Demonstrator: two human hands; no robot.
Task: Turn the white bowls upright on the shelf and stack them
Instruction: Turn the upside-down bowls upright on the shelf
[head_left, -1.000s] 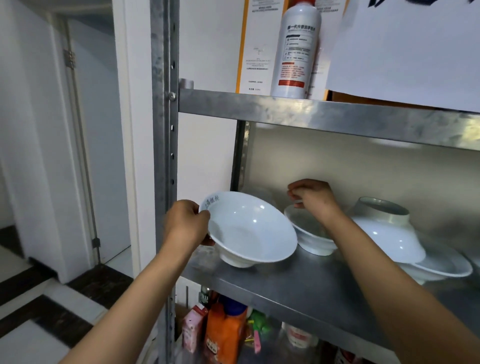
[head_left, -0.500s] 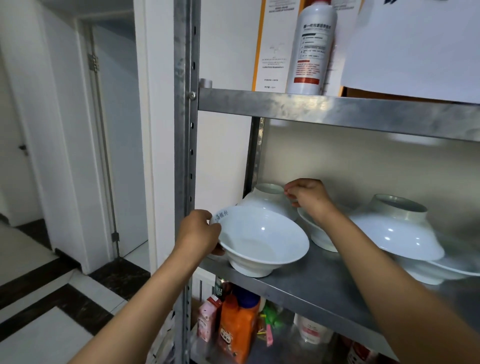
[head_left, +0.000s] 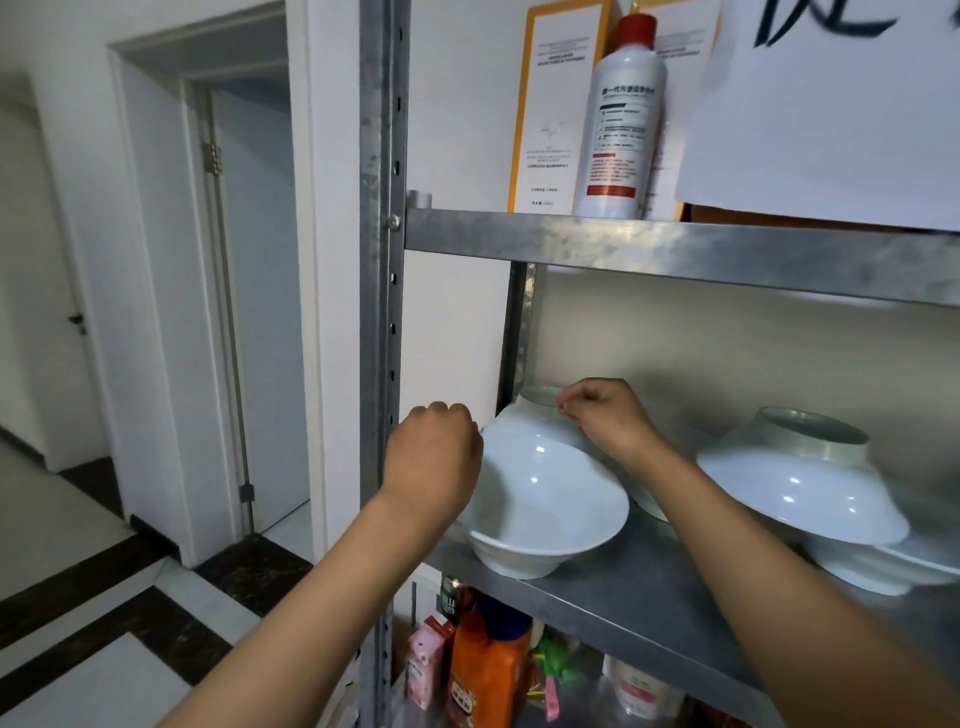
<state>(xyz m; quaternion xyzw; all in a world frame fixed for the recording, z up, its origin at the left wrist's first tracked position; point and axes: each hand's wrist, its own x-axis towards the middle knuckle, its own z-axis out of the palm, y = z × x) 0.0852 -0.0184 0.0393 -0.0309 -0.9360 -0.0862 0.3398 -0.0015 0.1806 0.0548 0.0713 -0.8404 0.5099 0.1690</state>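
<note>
An upright white bowl (head_left: 550, 499) stands at the left front of the metal shelf (head_left: 649, 587). My left hand (head_left: 436, 457) is closed on its left rim. Behind it sits an upside-down white bowl (head_left: 530, 418), and my right hand (head_left: 608, 421) pinches its raised foot. My right forearm mostly hides another upright bowl (head_left: 649, 506). Further right, an upside-down bowl (head_left: 800, 483) rests on top of an upright one (head_left: 883, 569).
The upper shelf (head_left: 675, 249) hangs low over the bowls and carries a white bottle (head_left: 621, 124) and papers. A steel upright post (head_left: 379, 260) stands just left of my left hand. Cartons and bottles (head_left: 483, 670) fill the lower shelf.
The front bowl has gone from tilted in my left hand to flat on the shelf. My right hand has shifted from the upright bowl's rim to the foot of the upside-down bowl behind.
</note>
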